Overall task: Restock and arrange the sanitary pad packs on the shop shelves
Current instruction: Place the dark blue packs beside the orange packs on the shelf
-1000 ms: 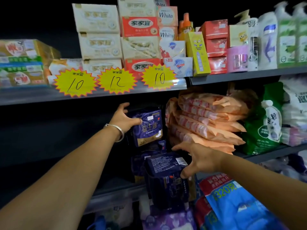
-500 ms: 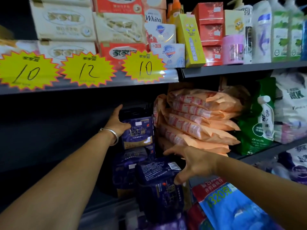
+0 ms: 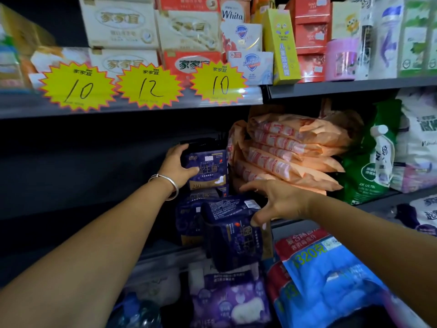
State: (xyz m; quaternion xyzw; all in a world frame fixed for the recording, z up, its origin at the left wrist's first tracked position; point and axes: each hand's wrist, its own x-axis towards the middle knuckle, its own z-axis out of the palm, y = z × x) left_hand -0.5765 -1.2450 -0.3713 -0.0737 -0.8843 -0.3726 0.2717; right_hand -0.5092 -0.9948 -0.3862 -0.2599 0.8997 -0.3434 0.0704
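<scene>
Here, on the middle shelf, the left hand (image 3: 181,165) gripped the upright dark purple plastic pad pack with gold lettering (image 3: 208,169), with its thumb curled over the front face and the fingers going round the top left corner. This pack stood on other dark purple packs, just beside the stack of soft orange plastic pad packs (image 3: 283,152) that lay at its three o'clock. At six o'clock from the upright pack, a second dark navy plastic pad pack (image 3: 233,233) leaned outward over the grey metal shelf edge (image 3: 383,200). The right hand (image 3: 279,202) was spread wide above it, fingers straight; the thumb tip touched the pack's upper right corner, but the hand did not close on anything. These packs looked light and soft, I think, with a smooth film that could slip under dry fingers and that dents when squeezed. The leaning pack seemed ready to tip off the shelf, so a hold across its top, thumb in front and fingers behind, seemed the safest. At twelve o'clock, on the upper shelf, the three yellow star-shaped paper price tags (image 3: 149,86) hung below white and red cardboard soap boxes (image 3: 123,22).
</scene>
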